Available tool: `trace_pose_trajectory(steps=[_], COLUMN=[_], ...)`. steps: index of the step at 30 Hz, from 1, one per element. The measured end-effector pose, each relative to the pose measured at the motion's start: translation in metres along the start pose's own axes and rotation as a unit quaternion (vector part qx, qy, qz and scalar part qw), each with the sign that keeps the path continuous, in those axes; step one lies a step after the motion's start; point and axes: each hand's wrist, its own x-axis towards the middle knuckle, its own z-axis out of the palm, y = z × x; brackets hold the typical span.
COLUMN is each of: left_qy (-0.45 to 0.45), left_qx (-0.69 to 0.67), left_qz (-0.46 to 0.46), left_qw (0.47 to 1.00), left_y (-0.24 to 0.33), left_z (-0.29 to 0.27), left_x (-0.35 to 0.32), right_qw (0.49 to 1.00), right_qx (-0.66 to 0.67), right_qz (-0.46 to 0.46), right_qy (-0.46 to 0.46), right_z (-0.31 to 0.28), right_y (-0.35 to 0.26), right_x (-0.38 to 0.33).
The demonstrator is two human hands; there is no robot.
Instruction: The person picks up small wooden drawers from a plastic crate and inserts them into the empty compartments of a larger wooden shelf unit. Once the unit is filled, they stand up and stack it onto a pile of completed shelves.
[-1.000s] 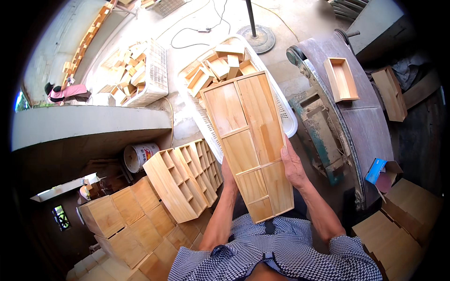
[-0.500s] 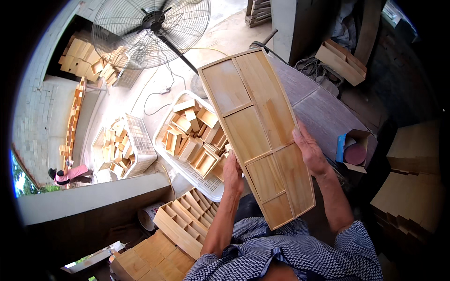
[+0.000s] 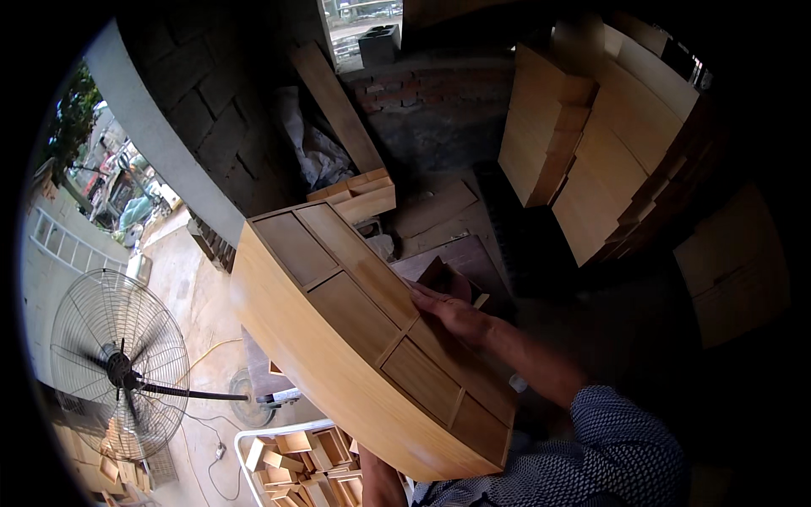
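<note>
A long pale wooden cabinet (image 3: pixel 355 338) with several recessed drawer fronts is held tilted in front of me, one end up at the left and the other low near my chest. My right hand (image 3: pixel 456 314) grips its upper right edge, fingers spread over the face. My left forearm (image 3: pixel 378 483) rises from below and passes under the cabinet's lower side; the left hand itself is hidden behind the wood and carries the cabinet from underneath.
A large standing fan (image 3: pixel 118 372) is at the lower left. A white basket (image 3: pixel 253 439) of small wooden boxes lies below the cabinet. Stacked wooden cabinets (image 3: pixel 583 144) fill the right. A plank (image 3: pixel 338 106) leans on the brick wall (image 3: pixel 211 127).
I have turned with the cabinet; the fan has slid from the top to the lower left, and a brick wall and stacked cabinets have come into view. The cabinet now lies more slanted.
</note>
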Motion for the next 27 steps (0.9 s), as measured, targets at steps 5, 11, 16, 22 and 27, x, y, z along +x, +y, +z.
trace_pose_trajectory(steps=[5,11,16,22,27], left_qy=[-0.088,-0.178,-0.183,-0.137,-0.109], left_qx=[0.064,0.135,0.178,0.215,0.238], left_qz=[-0.062,-0.146,-0.185,-0.197,-0.213], left_qw=[0.992,0.964,0.949,0.947,0.941], left_y=[-0.025,-0.091,-0.166,-0.279,-0.366], left_z=[0.058,0.133,0.177,0.205,0.234], left_x=[0.034,0.066,0.064,0.056,0.059], right_qw=[0.982,0.960,0.867,0.792,0.839], right_qx=[-0.143,-0.191,-0.387,-0.454,-0.365], right_qz=[-0.067,-0.170,-0.215,-0.270,-0.246], right_qy=[0.104,0.115,0.227,0.307,0.320], right_z=[-0.042,-0.093,-0.158,-0.284,-0.374], right_y=[-0.021,-0.108,-0.084,-0.068,-0.078], right_x=[-0.019,-0.107,-0.227,-0.260,-0.284])
